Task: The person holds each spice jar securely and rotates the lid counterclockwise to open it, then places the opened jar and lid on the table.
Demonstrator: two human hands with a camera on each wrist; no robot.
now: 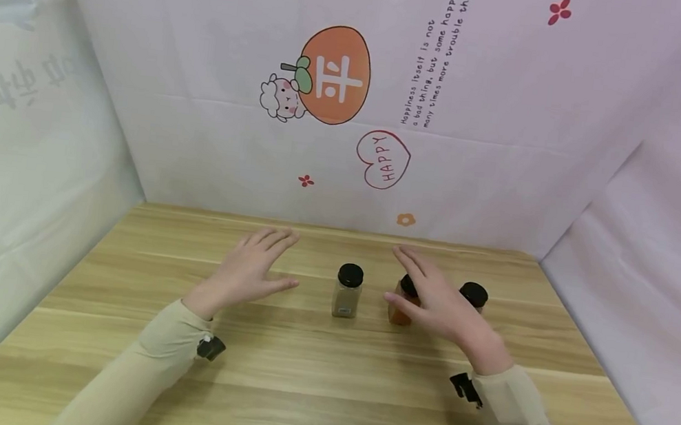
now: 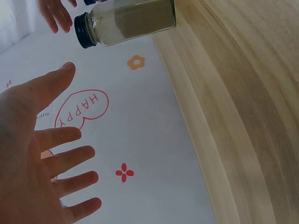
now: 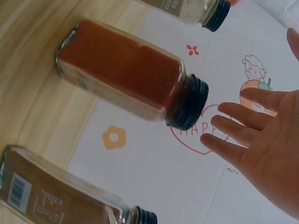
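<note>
Three glass spice jars with black lids stand upright on the wooden table. The jar of pale greenish-beige powder [image 1: 346,300] is between the two hands. My left hand [image 1: 250,272] hovers to its left, fingers spread and holding nothing; the left wrist view shows its thumb pointing toward that jar's lid. My right hand [image 1: 434,298] is also spread and holds nothing. In the head view it partly covers the jar of orange-red powder [image 3: 124,65], whose lid is close to the fingertips in the right wrist view. A jar of brown powder [image 3: 56,191] stands farthest right, mostly behind the right hand.
A white printed cloth [image 1: 222,89] hangs behind the table [image 1: 297,388], with orange fruit drawings and a red heart. White cloth walls [image 1: 652,273] rise along both sides. Each beige sleeve has a black wrist piece [image 1: 210,348] at its cuff.
</note>
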